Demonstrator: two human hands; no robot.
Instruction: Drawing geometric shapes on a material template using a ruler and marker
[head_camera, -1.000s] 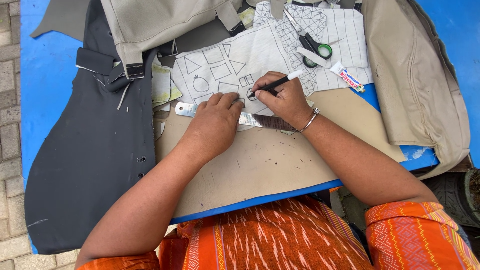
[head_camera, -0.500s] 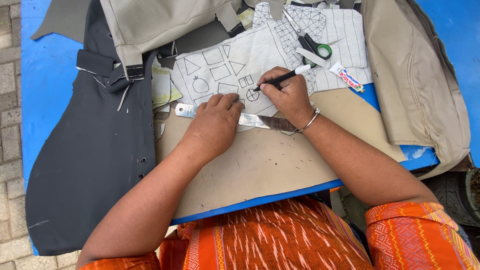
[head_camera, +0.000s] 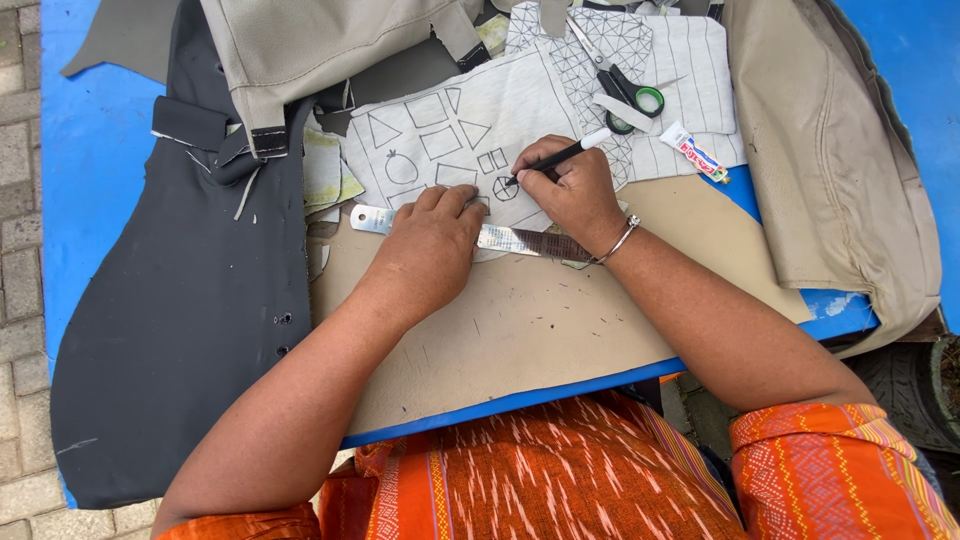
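left hand (head_camera: 428, 240) flat on ruler (head_camera: 520, 240), right hand (head_camera: 575, 190) gripping pen (head_camera: 560, 155), scissors (head_camera: 620, 85) nearby

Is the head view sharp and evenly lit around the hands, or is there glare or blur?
Head view: soft, even daylight, weak shadows. The right hand, pen and drawn fabric sheet are sharp; the left hand too. Mild glare on the metal ruler; no motion blur.

Being counted on the table: one pen (head_camera: 560, 155), one metal ruler (head_camera: 520, 240), one pair of scissors (head_camera: 620, 85), one small tube (head_camera: 695, 153), two hands.
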